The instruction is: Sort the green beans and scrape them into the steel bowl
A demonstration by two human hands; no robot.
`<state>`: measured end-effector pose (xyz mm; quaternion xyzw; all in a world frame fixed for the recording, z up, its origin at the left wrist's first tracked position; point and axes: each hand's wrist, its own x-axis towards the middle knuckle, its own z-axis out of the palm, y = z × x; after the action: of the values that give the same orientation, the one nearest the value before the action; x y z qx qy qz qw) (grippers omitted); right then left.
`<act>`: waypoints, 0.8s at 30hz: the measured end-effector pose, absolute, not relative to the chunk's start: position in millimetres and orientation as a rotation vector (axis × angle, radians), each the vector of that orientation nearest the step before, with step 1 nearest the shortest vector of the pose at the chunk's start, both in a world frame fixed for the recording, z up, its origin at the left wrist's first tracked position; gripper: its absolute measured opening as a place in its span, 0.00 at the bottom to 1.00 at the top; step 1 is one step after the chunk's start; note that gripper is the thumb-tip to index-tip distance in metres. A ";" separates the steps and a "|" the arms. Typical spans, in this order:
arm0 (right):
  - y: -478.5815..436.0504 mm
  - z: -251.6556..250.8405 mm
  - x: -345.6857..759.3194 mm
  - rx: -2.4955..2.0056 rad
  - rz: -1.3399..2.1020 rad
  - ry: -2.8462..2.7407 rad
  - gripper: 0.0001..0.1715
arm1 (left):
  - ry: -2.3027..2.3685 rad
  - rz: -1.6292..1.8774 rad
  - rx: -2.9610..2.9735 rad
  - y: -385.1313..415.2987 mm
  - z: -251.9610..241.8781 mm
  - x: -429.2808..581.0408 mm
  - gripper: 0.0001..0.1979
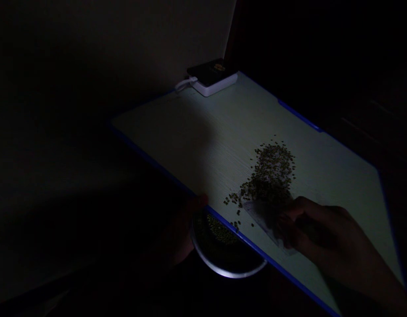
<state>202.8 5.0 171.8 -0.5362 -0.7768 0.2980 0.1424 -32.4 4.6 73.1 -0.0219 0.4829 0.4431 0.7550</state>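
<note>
In dim light, small greenish seeds, like mung beans (274, 165), lie in a loose pile on a pale tabletop with a blue rim (150, 160). My right hand (325, 233) pinches a thin, pale, flat piece of card or plastic (261, 215), its edge against the near side of the pile. Several seeds are scattered toward the table's edge. Below that edge is a round metal bowl (231, 274) with more seeds inside, partly covered by the tabletop. My left hand (185, 244), mostly in shadow, grips the bowl's left side, with a fingertip at the table rim.
A dark-topped white box-like device (214, 81) with a white cable (185, 83) plugged in sits at the table's far corner, near a wall (157, 39). A blue strip (300, 115) runs along the far right edge. The surroundings are very dark.
</note>
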 end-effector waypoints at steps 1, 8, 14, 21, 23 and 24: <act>5.2 171.1 203.1 -1.563 0.849 -2.238 0.07 | 0.986 0.970 -0.038 4.3 71.4 -32.5 0.08; 4.4 171.9 205.7 -1.519 0.886 -2.277 0.05 | 0.926 0.932 -0.031 5.3 69.3 -33.2 0.08; 3.6 173.6 206.8 -1.517 0.916 -2.295 0.04 | 0.914 0.940 -0.027 6.0 67.9 -33.0 0.09; 5.2 174.1 204.5 -1.515 0.911 -2.291 0.04 | 0.877 0.944 -0.056 2.9 68.0 -34.1 0.08; 5.9 173.5 204.0 -1.519 0.890 -2.296 0.04 | 0.933 0.955 -0.035 1.8 65.7 -34.3 0.08; 6.1 172.9 203.9 -1.526 0.879 -2.300 0.05 | 0.962 0.963 -0.022 1.6 64.8 -34.2 0.08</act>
<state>203.9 6.1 172.9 -0.5228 -0.7881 0.3010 0.1221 -34.2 1.6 64.8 -0.0100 0.4449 0.4453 0.7770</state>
